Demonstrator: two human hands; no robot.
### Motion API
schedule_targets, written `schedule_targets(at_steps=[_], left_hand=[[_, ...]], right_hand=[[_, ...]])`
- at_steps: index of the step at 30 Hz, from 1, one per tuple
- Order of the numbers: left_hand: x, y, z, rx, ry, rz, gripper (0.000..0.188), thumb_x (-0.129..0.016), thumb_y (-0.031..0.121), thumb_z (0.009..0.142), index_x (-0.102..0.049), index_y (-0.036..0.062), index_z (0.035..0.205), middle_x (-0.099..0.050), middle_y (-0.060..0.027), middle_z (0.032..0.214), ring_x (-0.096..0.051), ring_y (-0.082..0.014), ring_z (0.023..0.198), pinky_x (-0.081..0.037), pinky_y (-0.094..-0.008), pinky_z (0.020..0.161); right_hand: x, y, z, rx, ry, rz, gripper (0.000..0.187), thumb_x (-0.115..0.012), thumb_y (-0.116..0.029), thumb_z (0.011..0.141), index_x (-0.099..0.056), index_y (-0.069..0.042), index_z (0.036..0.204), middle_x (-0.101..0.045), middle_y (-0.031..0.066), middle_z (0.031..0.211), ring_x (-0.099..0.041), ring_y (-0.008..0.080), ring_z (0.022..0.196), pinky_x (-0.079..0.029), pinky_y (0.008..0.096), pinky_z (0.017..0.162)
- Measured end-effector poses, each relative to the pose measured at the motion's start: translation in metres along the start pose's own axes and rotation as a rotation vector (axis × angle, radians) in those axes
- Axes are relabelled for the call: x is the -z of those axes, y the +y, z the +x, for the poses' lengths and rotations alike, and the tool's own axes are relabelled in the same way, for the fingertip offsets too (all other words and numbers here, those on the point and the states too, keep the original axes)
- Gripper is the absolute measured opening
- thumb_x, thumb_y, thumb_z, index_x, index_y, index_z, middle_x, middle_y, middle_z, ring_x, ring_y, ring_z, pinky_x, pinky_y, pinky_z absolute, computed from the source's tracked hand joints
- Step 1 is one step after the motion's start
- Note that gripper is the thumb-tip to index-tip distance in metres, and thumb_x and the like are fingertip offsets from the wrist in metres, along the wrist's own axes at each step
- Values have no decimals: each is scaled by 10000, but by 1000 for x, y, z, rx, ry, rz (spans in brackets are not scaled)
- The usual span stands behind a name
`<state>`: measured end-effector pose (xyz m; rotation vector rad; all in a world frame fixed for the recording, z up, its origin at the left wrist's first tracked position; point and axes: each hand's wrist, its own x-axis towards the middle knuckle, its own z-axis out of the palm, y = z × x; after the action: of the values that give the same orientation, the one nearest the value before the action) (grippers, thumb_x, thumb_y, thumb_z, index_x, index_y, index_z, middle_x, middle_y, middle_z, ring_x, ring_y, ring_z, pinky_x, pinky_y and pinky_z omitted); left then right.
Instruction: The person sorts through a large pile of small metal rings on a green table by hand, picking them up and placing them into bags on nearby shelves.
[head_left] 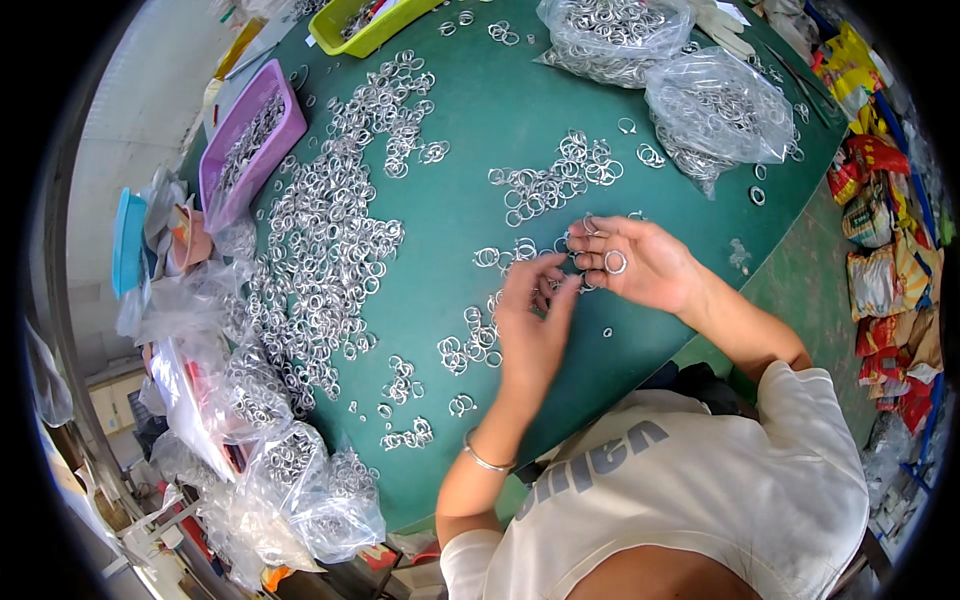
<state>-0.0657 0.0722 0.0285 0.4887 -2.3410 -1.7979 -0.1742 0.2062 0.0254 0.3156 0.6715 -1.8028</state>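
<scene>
My right hand (640, 265) is turned palm up over the table, its fingers slightly bent. It holds a silver metal ring (615, 262) at the base of the fingers, and another ring (589, 226) shows by its fingertips. Close by on the left, my left hand (535, 315) has its fingers curled in and its thumb near them; whatever they hold is too small to make out. Loose rings (470, 340) lie beside and partly beneath my hands. A further cluster of rings (560, 178) is spread just beyond them.
A large spread of rings (320, 240) covers the left of the green table (450, 220). Ring-filled clear bags (720, 110) stand at the far right, more bags (330, 500) at the near left. A purple basket (285, 130) and a yellow-green basket (385, 30) sit at the far left.
</scene>
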Motion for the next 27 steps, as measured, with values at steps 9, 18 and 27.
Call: schedule_targets(at_steps=[9, 18, 27], left_hand=[[-5, 0, -9, -538, 149, 384, 302, -613, -11, 626, -592, -9, 928, -525, -145, 939, -522, -299, 835, -448, -374, 708], [171, 1, -53, -33, 842, 56, 89, -555, 50, 834, -619, -8, 855, -590, -41, 741, -502, -64, 653, -418, -220, 575], [332, -49, -96, -8, 1186, 1174, 213, -549, 49, 785, -590, -26, 980, -583, -150, 823, -548, -278, 709, -436, -373, 634]], right_hand=[[-26, 27, 2, 59, -13, -64, 257, -426, -202, 898, -541, -1, 1010, -565, 93, 997, -526, 192, 953, -403, 314, 842], [-14, 35, 5, 213, -95, -420, 288, -469, -68, 876, -491, 65, 1130, -554, 97, 994, -525, 165, 867, -429, 285, 743], [-5, 18, 14, 200, -109, -315, 248, -548, -96, 812, -556, 23, 1030, -451, -7, 737, -394, 113, 643, -353, 267, 599]])
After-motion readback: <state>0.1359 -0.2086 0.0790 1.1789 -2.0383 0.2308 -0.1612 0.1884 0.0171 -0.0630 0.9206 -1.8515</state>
